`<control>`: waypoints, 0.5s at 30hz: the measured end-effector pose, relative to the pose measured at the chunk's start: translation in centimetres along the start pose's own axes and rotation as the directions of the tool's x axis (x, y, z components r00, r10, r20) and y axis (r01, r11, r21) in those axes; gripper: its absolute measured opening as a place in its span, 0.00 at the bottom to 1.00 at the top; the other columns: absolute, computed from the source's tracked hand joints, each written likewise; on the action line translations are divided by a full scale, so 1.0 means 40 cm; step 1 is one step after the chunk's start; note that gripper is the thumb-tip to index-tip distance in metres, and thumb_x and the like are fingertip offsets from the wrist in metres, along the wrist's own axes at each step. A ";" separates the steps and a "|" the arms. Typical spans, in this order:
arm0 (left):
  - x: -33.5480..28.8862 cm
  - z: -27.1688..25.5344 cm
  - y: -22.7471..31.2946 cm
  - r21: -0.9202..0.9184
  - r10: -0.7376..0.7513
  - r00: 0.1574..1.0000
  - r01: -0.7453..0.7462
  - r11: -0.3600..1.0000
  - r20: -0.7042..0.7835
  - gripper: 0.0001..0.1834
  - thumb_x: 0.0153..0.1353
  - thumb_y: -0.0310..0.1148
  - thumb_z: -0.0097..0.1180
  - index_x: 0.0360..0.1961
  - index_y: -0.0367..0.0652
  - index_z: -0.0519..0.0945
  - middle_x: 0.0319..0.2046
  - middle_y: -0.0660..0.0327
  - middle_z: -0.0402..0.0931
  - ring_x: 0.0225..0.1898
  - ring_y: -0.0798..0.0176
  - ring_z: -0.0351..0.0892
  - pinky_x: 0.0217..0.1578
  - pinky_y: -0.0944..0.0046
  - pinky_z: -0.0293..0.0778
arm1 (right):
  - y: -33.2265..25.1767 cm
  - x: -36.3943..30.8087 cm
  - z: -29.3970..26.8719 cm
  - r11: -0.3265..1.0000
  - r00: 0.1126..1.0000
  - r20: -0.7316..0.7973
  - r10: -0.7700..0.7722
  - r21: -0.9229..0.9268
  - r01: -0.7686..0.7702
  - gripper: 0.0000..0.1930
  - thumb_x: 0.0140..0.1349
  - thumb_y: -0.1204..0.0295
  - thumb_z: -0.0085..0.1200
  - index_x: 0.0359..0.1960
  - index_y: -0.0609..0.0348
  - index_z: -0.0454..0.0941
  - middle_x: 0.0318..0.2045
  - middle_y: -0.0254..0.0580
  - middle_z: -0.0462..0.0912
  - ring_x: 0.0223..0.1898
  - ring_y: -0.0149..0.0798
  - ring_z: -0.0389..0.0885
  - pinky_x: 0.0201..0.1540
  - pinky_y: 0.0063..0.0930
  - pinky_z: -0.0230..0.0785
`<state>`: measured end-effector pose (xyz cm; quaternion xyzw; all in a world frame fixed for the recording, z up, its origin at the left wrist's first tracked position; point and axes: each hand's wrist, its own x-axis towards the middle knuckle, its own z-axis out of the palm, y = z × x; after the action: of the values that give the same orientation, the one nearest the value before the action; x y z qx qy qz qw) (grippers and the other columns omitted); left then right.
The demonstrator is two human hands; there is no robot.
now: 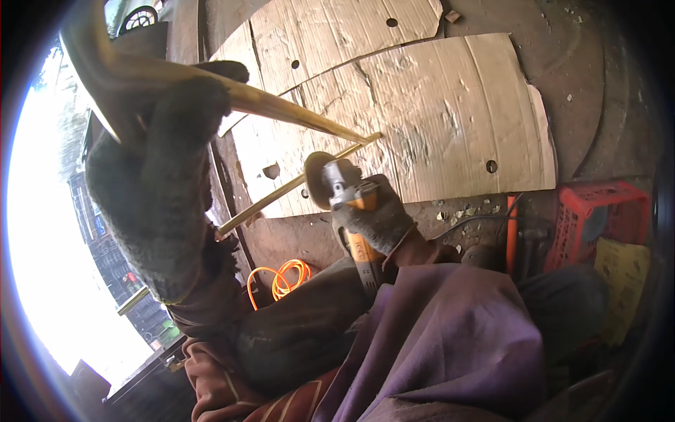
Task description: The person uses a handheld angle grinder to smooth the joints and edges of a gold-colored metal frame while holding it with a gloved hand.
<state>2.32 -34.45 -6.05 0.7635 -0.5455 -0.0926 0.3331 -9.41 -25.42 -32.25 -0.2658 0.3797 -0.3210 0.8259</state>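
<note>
My left hand (pixel 151 190), in a dark, worn glove, is closed around a gold-coloured metal tube frame (pixel 288 112) at the left. The frame's long tube slopes down to the right and meets a thinner crossbar (pixel 271 197). In a grey glove, my right hand (pixel 383 216) grips an orange and grey angle grinder (pixel 362 254) near the middle. Its round disc (pixel 318 181) stands against the crossbar in this view; whether they touch, I cannot tell. Part of the frame close to me is blurred.
Flattened cardboard (pixel 450 105) with round holes lies on the floor beneath the frame. An orange cable coil (pixel 288 280) is by my leg. To the right are a red plastic crate (pixel 601 211), a yellowish sheet (pixel 622 281), an orange rod (pixel 512 232) and a dark cord (pixel 464 219).
</note>
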 end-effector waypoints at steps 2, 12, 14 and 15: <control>-0.003 0.003 -0.009 -0.077 0.000 1.000 -0.002 0.997 -0.024 0.15 0.67 0.35 0.63 0.40 0.29 0.84 0.33 0.53 0.87 0.30 0.69 0.82 0.33 0.69 0.77 | -0.005 -0.002 -0.010 1.000 0.997 0.077 0.017 -0.021 -0.015 0.24 0.54 0.73 0.74 0.45 0.55 0.70 0.34 0.39 0.83 0.30 0.30 0.83 0.31 0.29 0.79; -0.027 0.024 0.030 -0.057 0.004 1.000 -0.004 0.998 0.001 0.10 0.69 0.31 0.63 0.40 0.31 0.83 0.26 0.63 0.81 0.23 0.74 0.77 0.23 0.74 0.70 | 0.001 0.013 -0.051 0.988 0.987 -0.050 0.151 0.027 -0.150 0.22 0.54 0.70 0.75 0.42 0.56 0.72 0.33 0.41 0.84 0.30 0.33 0.85 0.33 0.30 0.81; -0.031 0.015 0.034 -0.097 -0.021 0.999 0.017 0.995 -0.045 0.11 0.69 0.31 0.63 0.41 0.31 0.83 0.25 0.64 0.80 0.19 0.76 0.73 0.18 0.74 0.65 | -0.012 0.012 -0.063 0.968 0.977 -0.062 0.203 0.163 -0.191 0.21 0.54 0.70 0.75 0.42 0.56 0.72 0.33 0.40 0.84 0.30 0.33 0.85 0.33 0.30 0.81; -0.036 0.007 0.040 -0.075 -0.068 0.995 0.063 0.995 -0.077 0.11 0.69 0.31 0.63 0.42 0.31 0.83 0.25 0.64 0.80 0.18 0.77 0.71 0.17 0.74 0.62 | 0.006 0.029 -0.088 0.970 0.969 -0.081 0.234 0.090 -0.227 0.21 0.55 0.71 0.74 0.42 0.56 0.72 0.32 0.40 0.84 0.30 0.33 0.85 0.32 0.29 0.81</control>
<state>0.40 -33.59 -5.62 0.7716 -0.5028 -0.0928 0.3785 -11.55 -26.80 -34.93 -0.1718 0.4322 -0.2497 0.8493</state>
